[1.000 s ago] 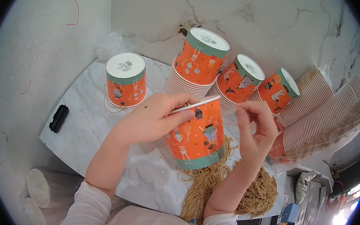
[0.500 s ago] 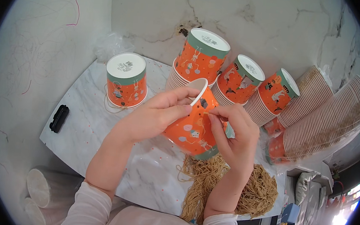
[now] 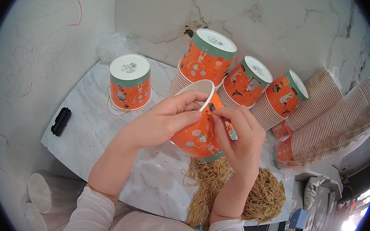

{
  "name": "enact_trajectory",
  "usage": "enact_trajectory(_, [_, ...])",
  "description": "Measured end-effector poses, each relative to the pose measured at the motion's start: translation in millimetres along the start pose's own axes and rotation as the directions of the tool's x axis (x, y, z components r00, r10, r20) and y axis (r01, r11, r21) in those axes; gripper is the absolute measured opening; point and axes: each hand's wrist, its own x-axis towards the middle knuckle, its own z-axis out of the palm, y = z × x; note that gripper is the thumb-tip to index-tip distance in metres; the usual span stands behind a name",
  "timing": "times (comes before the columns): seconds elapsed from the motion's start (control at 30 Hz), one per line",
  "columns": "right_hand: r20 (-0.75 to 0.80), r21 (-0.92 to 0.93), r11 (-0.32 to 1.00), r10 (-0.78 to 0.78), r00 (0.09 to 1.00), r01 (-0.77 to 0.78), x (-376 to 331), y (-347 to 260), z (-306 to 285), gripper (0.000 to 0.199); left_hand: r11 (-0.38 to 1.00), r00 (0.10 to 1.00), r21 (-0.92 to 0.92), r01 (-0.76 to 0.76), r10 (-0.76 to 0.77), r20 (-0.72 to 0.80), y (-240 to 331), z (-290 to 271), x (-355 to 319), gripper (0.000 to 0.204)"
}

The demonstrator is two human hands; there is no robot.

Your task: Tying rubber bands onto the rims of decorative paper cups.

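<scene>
An orange paper cup [image 3: 196, 138] with a green band and white rim is tilted in front of me, its mouth toward the upper left. My left hand [image 3: 163, 120] grips it near the rim, fingers reaching inside and thumb on the outer wall. At the printed wall below the rim, thumb and forefinger of my right hand [image 3: 242, 135] pinch the end of a thin tan string [image 3: 211, 114]. Whether the string passes through the wall is too small to tell. Beneath the cup lies a loose bundle of tan string [image 3: 207, 187], with a thicker heap [image 3: 267, 196] beside my right forearm.
One upside-down cup [image 3: 129, 89] with a string loop stands at the left on the marbled table [image 3: 154, 178]. Stacks of upturned cups [image 3: 206, 63] line the back; bagged stacks [image 3: 330, 124] lean at the right. A black oblong object [image 3: 61, 122] lies near the left edge.
The cup has shifted slightly right and turned a little, showing more of its mouth. My left hand moved with it; my right fingers stay pinched at the wall.
</scene>
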Motion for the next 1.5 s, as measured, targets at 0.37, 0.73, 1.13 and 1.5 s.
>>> enact_trajectory(0.37, [-0.006,-0.018,1.0,0.008,1.0,-0.009,0,-2,2,0.012,1.0,1.0,0.0,0.007,-0.007,-0.009,4,3,-3,0.041])
enact_trajectory(0.73, [0.008,-0.022,1.0,0.012,1.0,-0.012,0,-3,0,0.012,1.0,1.0,-0.001,0.003,-0.003,-0.027,3,4,-2,0.039])
enact_trajectory(1.13, [-0.026,0.057,0.997,0.05,0.998,-0.049,1,-5,-2,0.014,1.0,0.995,0.03,0.01,-0.007,-0.098,-2,-1,8,0.015])
enact_trajectory(1.5, [0.004,0.114,0.989,0.097,0.995,-0.097,0,-5,-5,0.018,1.0,0.998,-0.014,-0.008,0.007,-0.067,3,1,2,0.02])
